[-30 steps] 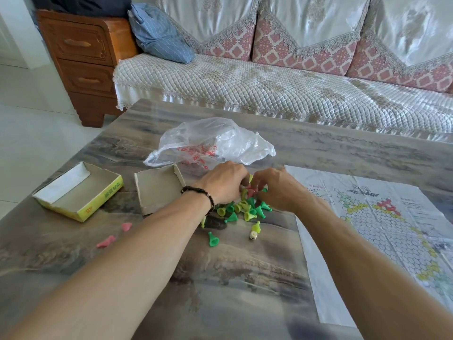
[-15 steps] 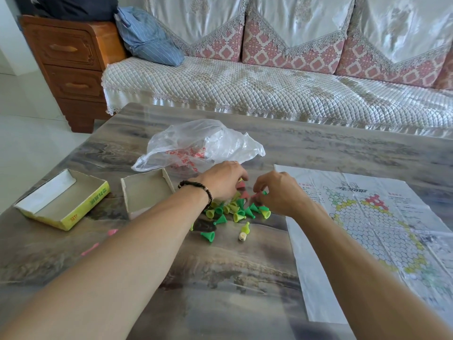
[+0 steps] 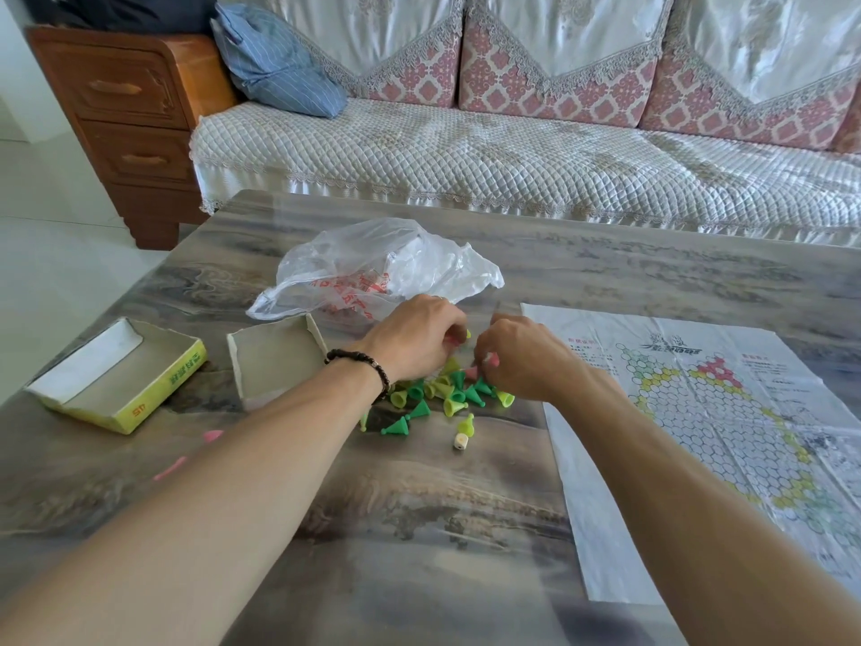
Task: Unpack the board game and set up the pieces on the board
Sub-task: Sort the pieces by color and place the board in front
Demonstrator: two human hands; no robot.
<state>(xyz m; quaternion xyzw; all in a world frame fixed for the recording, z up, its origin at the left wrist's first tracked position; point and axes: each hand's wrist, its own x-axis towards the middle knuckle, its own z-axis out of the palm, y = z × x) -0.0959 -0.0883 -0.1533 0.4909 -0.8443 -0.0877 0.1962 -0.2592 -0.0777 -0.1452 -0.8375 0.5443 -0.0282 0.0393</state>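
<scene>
Two hands work over the heap of small green, yellow-green and pink plastic cone pawns [image 3: 442, 394] at the middle of the frame, as they did a second ago, but both have since lifted slightly off the pile. The right hand [image 3: 522, 361] now pinches a pink pawn [image 3: 489, 362] in curled fingers, and the left hand [image 3: 414, 338], wearing a dark bead bracelet [image 3: 361, 361], curls around what looks like another pink piece at its fingertips. Judging by this, pink pawns are being sorted out of the mixed heap. The printed paper game board [image 3: 699, 426], spread flat at the right of the frame on the marbled grey table [image 3: 419, 529], carries no pieces yet. At left lie the yellow cardboard box tray [image 3: 116, 380], the grey cardboard box half [image 3: 275, 361] and two stray pink pawns [image 3: 191, 452]; the crumpled clear plastic bag [image 3: 372, 268] sits behind the hands.
</scene>
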